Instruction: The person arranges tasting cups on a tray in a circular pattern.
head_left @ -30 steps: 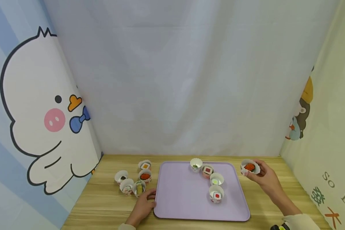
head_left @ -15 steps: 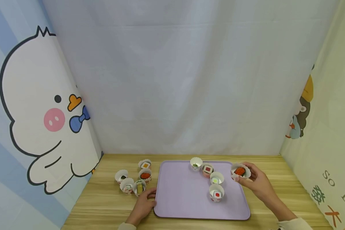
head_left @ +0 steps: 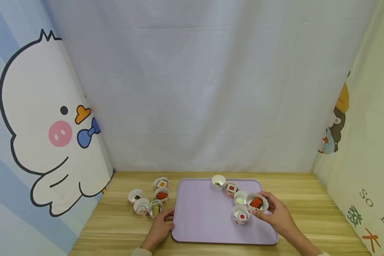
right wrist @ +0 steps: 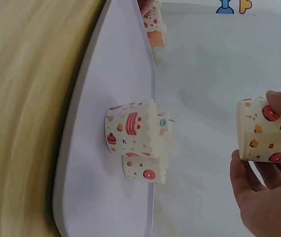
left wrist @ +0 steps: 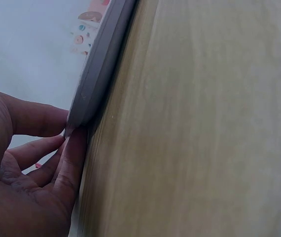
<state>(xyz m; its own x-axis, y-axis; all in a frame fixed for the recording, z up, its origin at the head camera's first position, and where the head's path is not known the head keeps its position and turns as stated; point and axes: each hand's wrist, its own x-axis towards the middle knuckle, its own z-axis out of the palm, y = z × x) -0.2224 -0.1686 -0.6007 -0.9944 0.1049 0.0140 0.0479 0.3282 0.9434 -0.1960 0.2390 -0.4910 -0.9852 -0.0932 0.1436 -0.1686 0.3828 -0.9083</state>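
My right hand [head_left: 276, 215] grips a white printed paper cup [right wrist: 261, 136] between thumb and fingers. Inside it sits a dark-wrapped piece of toy-like sushi topped with orange roe [head_left: 256, 203]. The cup hangs above the right part of a lilac tray [head_left: 204, 217], overlapping the cups there in the head view. My left hand [head_left: 159, 229] pinches the tray's left edge near the front corner, thumb at the rim [left wrist: 84, 101] and fingers below. On the tray stand a cup with a red-centred roll [head_left: 241, 215], one with a yellow-green centre [head_left: 240, 200], and a dark-red one [head_left: 231, 189].
Another cup with something green [head_left: 218, 183] stands at the tray's back. Left of the tray, several filled cups cluster on the wooden table [head_left: 112, 231], among them an orange-roe cup [head_left: 161, 195] and a yellow-topped one [head_left: 155, 209]. A grey-white curtain [head_left: 192, 106] hangs behind.
My right hand has carried the roe cup leftward and slightly nearer, from beyond the tray's right edge to over the tray. The left hand and the tray have stayed put.
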